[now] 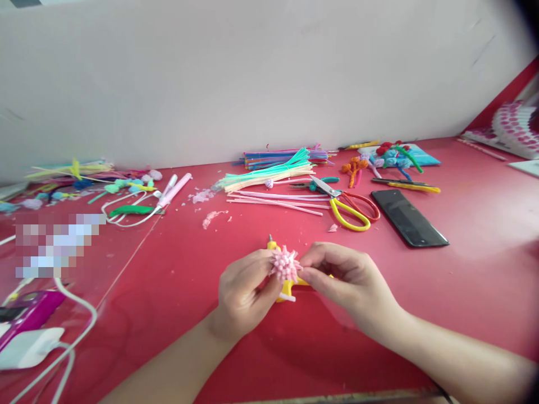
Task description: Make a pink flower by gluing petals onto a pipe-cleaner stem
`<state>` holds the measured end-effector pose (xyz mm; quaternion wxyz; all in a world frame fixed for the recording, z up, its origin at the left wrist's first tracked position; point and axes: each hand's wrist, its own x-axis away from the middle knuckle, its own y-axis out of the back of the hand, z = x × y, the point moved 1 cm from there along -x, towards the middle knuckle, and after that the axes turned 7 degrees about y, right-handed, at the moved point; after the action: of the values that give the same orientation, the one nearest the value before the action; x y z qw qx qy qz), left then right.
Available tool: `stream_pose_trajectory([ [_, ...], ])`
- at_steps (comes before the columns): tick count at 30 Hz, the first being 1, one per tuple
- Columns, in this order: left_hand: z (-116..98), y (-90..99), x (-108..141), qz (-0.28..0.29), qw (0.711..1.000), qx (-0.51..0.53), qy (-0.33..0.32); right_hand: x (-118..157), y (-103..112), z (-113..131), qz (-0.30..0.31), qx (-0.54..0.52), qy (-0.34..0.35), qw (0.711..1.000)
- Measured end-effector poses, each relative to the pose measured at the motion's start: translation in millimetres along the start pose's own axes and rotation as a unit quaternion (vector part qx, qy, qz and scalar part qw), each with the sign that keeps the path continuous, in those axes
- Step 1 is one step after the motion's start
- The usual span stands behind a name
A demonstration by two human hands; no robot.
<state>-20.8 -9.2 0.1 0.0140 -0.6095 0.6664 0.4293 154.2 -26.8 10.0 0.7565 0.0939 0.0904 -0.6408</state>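
A pink pipe-cleaner flower (286, 265) with many short spiky petals is held up over the middle of the red table. My left hand (247, 286) is closed around its left side, thumb and fingers pinching it. At its right edge, the thumb and forefinger of my right hand (349, 275) pinch the tip of a petal. Below and behind the flower lies a yellow glue gun (287, 292), partly hidden by the flower and my hands, with a whitish glue stick (288, 297) poking out.
Beyond my hands lie scissors (350, 216) with red and yellow handles, pink pipe cleaners (273, 202), pliers (330, 180) and a bundle of turquoise pipe cleaners (269, 171). A black phone (409, 217) is on the right. White cables (86, 303) and a pink tool (177, 189) are left.
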Motion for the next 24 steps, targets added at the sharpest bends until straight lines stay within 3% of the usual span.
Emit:
stream_pose_trajectory([
  [6,0,-0.9,2,0.003,0.999,0.031,0.018,1,0,1,0.006,-0.005,-0.015,1.0],
  [9,0,-5.5,3,0.01,0.981,0.136,0.135,0,5,0,0.016,0.0,-0.003,1.0],
  [12,-1,-10.5,0,0.021,0.927,0.263,0.267,-6,14,-6,0.008,0.139,0.055,0.989],
  [15,-1,-12.1,-6,0.035,0.887,0.34,0.311,-12,18,-18,0.08,0.351,0.086,0.929],
  [19,2,-11.0,-13,0.057,0.848,0.399,0.343,-11,10,-30,0.194,0.495,0.095,0.842],
  [22,5,-10.1,-15,0.052,0.827,0.423,0.366,-7,3,-34,0.227,0.539,0.096,0.805],
  [24,7,-9.9,-16,0.05,0.815,0.436,0.378,-5,1,-36,0.236,0.544,0.102,0.799],
])
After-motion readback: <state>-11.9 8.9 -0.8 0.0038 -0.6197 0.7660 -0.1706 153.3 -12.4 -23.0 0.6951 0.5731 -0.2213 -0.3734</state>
